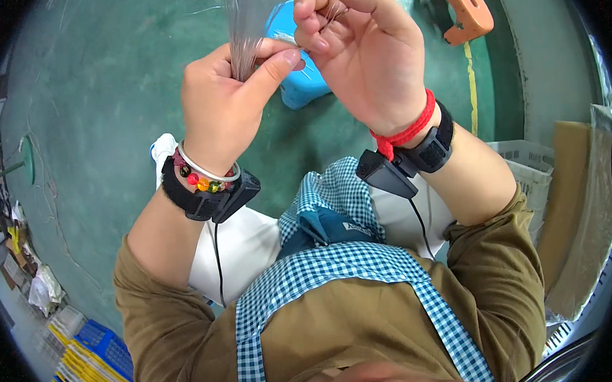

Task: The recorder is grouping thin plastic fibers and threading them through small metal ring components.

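Note:
My left hand (pixel 222 102) is closed around a bundle of thin, silvery wire-like strands (pixel 244 45) that stand up out of the fist and run past the top edge. Its thumb and forefinger pinch together toward the right. Close beside it, my right hand (pixel 372 59) is turned palm up with curled fingers. A few fine strands (pixel 334 11) show between those fingers; their ends are too thin to follow. Below and behind both hands is a blue stool (pixel 303 91), with some short pale strands (pixel 284 36) lying on it.
An orange stool (pixel 473 9) stands at the far right by a yellow floor line (pixel 472 92). A white plastic basket (pixel 526 159) and a tall cardboard piece (pixel 568 198) are at my right. Stacked yellow and blue crates (pixel 97 361) sit at the lower left. Black cables hang from both wrist straps.

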Motion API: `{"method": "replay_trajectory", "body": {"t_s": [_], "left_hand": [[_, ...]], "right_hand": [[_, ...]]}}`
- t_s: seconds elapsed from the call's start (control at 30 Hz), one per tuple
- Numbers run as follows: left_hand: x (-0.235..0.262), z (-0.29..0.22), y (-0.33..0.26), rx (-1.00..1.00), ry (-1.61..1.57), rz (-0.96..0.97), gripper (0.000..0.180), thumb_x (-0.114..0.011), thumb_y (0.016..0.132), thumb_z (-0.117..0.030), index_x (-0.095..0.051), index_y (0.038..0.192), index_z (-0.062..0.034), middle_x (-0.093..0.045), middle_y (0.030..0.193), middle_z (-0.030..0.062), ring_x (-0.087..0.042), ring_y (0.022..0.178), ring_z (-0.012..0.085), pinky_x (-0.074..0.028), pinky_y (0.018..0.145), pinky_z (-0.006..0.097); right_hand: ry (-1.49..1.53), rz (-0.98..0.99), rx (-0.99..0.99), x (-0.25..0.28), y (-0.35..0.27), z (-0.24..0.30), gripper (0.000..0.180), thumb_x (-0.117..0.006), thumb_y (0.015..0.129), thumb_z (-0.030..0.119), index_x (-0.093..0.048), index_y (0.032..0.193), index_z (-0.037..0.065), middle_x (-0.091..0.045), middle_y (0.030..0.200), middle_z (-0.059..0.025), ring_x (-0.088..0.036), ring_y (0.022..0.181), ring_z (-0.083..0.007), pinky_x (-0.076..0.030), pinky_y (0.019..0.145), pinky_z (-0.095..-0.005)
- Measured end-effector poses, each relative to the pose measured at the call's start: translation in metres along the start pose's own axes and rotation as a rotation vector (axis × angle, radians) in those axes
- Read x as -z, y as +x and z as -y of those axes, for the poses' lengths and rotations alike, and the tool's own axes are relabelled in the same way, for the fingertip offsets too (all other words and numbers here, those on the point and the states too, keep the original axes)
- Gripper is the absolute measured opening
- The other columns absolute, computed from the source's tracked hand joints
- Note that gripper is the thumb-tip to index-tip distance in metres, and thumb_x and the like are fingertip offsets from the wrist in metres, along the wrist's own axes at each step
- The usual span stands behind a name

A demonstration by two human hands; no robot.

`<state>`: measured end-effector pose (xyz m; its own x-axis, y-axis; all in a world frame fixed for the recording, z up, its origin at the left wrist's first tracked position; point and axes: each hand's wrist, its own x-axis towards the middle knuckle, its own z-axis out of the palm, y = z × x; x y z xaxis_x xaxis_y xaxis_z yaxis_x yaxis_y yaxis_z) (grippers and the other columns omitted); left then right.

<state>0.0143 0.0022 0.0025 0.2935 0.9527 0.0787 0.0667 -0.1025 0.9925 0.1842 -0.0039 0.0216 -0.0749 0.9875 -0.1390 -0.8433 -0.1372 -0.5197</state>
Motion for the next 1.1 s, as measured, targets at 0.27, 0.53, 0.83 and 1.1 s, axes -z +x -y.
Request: {"method": "replay_trajectory", "body": {"t_s": [0.27, 0.53, 0.83, 1.1], "left_hand": [[0.007, -0.009, 0.002, 0.078, -0.116, -0.059, 0.018, -0.066, 0.093, -0.013, -0.067, 0.099, 0.0041, -0.072, 0.087, 0.0085, -0.065, 0.081, 0.0111, -0.049, 0.074, 0.023], [0.007, -0.018, -0.003, 0.043, -0.13, -0.036, 0.016, -0.065, 0.093, -0.012, -0.067, 0.098, 0.0033, -0.071, 0.087, 0.0095, -0.066, 0.08, 0.0117, -0.05, 0.073, 0.023], [0.012, -0.014, -0.006, 0.05, -0.169, 0.041, 0.016, -0.059, 0.094, -0.013, -0.063, 0.099, 0.0021, -0.068, 0.082, 0.0076, -0.048, 0.061, 0.004, -0.035, 0.054, 0.019], [0.014, -0.014, -0.004, 0.087, -0.337, 0.052, 0.024, -0.051, 0.092, -0.012, -0.058, 0.107, 0.0047, -0.064, 0.094, 0.0132, -0.032, 0.05, -0.0001, -0.026, 0.046, 0.017]], "right_hand": [[-0.076, -0.127, 0.043, -0.028, 0.003, 0.001, 0.03, -0.052, 0.094, 0.011, -0.052, 0.12, -0.004, -0.063, 0.108, -0.0141, -0.061, 0.096, -0.0194, -0.05, 0.086, -0.0309], [-0.439, -0.19, -0.047, -0.03, 0.0, 0.01, 0.02, -0.066, 0.091, 0.009, -0.067, 0.106, -0.005, -0.064, 0.08, -0.0032, -0.056, 0.067, -0.0085, -0.043, 0.061, -0.021], [-0.351, -0.107, -0.084, -0.029, -0.002, 0.013, 0.018, -0.06, 0.095, 0.011, -0.064, 0.106, -0.003, -0.066, 0.086, -0.0061, -0.061, 0.066, -0.0106, -0.049, 0.058, -0.0225], [-0.334, -0.044, 0.006, -0.019, -0.001, 0.012, 0.017, -0.058, 0.097, 0.013, -0.064, 0.104, -0.001, -0.066, 0.086, -0.0065, -0.062, 0.068, -0.011, -0.05, 0.059, -0.0226]]}}
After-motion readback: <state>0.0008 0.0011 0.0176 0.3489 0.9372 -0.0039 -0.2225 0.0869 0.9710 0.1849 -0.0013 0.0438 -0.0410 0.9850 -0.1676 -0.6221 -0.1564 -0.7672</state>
